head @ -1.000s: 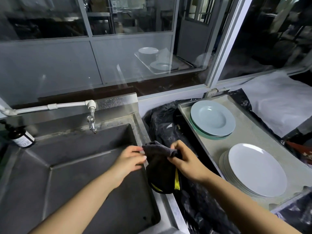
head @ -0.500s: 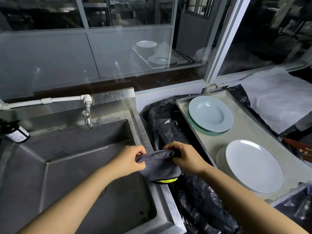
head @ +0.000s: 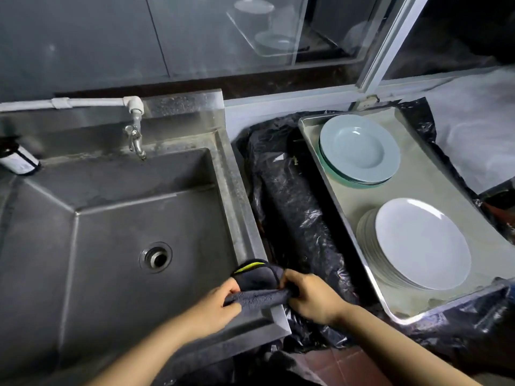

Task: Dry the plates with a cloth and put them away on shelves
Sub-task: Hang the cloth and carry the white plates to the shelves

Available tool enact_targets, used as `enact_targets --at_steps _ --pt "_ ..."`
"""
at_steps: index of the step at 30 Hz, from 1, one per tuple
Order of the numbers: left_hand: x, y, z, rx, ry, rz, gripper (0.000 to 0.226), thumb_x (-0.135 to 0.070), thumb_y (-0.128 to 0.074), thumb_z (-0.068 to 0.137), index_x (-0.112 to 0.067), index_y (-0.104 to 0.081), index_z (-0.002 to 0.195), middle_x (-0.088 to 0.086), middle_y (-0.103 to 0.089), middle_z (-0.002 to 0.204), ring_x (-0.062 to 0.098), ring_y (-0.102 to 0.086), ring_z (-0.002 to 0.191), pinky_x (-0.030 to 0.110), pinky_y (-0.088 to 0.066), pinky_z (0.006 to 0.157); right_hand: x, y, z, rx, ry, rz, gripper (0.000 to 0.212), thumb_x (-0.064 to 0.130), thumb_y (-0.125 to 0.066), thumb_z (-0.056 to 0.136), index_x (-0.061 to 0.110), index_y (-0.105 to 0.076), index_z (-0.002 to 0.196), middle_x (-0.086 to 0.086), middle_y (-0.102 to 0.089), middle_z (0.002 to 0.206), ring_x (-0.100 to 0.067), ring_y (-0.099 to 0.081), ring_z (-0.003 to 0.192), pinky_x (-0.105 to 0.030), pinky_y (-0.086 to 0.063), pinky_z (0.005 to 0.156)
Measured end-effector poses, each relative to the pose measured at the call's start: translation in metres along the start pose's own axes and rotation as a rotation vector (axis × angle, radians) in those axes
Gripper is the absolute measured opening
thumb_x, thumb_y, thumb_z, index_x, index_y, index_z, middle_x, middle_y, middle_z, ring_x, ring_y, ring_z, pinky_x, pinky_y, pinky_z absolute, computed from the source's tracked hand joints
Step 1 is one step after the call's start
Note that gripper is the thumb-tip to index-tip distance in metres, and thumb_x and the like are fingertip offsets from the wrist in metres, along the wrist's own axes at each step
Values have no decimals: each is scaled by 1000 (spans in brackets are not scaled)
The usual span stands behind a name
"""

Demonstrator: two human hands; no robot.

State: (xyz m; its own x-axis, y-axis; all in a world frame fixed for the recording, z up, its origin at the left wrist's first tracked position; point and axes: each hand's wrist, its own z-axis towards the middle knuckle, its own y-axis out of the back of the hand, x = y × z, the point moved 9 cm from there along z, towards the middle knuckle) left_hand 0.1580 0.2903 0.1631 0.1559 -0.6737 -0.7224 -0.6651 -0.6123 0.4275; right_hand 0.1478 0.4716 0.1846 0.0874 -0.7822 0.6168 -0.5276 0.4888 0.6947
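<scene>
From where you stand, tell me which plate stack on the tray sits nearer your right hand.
The white flat stack, at the tray's near end by the right hand. The pale blue deep stack sits at the far end.

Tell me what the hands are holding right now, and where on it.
Both hold the dark cloth: the left hand grips its left end, the right hand its right end, over the sink's right rim. No plate is held.

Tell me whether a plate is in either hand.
No: both the left hand and right hand grip only the cloth.
</scene>
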Motion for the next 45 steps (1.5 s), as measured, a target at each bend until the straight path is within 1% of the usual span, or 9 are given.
enact_targets --at_steps 6,11,15,20,26,29,33,39,45 --pt "35 -41 -16 -73 47 -120 22 -50 -58 72 -32 -51 83 -16 -53 72 1 -47 70 30 -44 73 -31 -42 -16 118 -94 58 24 24 -56 73 27 -53 97 4 -61 88 -25 -59 87 -32 -40 73" --pt "37 -45 -17 -106 52 -174 37 -34 -80 62 -23 -57 89 -20 -64 80 -8 -55 75 24 -47 71 -42 -41 -7 98 -139 250 25 22 -52 73 41 -46 89 0 -63 81 -7 -53 71 -29 -46 72" --pt "34 -22 -4 -259 66 -207 37 -9 -69 87 -36 -46 93 -21 -54 94 -23 -51 82 5 -37 74 -49 -33 11 3 -139 321 27 10 -55 84 34 -50 94 6 -63 84 -2 -54 74 -27 -47 76" --pt "46 -9 27 -350 118 -261 11 -13 -60 94 -21 -54 99 -3 -61 91 8 -55 84 16 -42 74 -66 -33 31 -126 -218 403 23 12 -56 92 26 -55 110 7 -66 97 -12 -62 94 -40 -49 91" --pt "89 -25 37 -485 346 -386 22 -35 -65 91 -14 -59 93 0 -65 87 21 -61 83 32 -44 70 -67 -40 25 -196 -297 265 56 23 -55 98 31 -34 149 2 -53 126 -15 -57 108 -20 -39 93" --pt "99 -34 40 -439 434 -440 29 -38 -63 91 -10 -61 90 7 -67 87 25 -64 85 36 -48 74 -69 -53 17 -157 -299 344 58 28 -56 98 37 -31 150 6 -49 125 -9 -53 109 -16 -37 96" --pt "90 -31 50 -422 379 -538 21 -26 -65 92 -6 -66 97 10 -71 95 25 -66 92 35 -50 79 -75 -59 10 -219 -384 621 53 5 -61 93 19 -46 142 11 -56 124 -2 -52 117 1 -34 91" --pt "77 -27 49 -390 343 -812 14 -24 -66 92 -10 -68 93 10 -73 96 24 -68 92 41 -53 86 -83 -66 -2 -254 -522 670 32 0 -69 83 21 -58 106 4 -65 91 -11 -61 84 -35 -54 85" --pt "43 -12 74 -260 188 -596 22 -24 -67 91 -6 -65 78 -2 -63 73 9 -54 68 19 -42 61 -78 -89 -39 -247 -605 666 33 16 -78 72 23 -52 91 -5 -66 78 -22 -64 68 -50 -56 72"
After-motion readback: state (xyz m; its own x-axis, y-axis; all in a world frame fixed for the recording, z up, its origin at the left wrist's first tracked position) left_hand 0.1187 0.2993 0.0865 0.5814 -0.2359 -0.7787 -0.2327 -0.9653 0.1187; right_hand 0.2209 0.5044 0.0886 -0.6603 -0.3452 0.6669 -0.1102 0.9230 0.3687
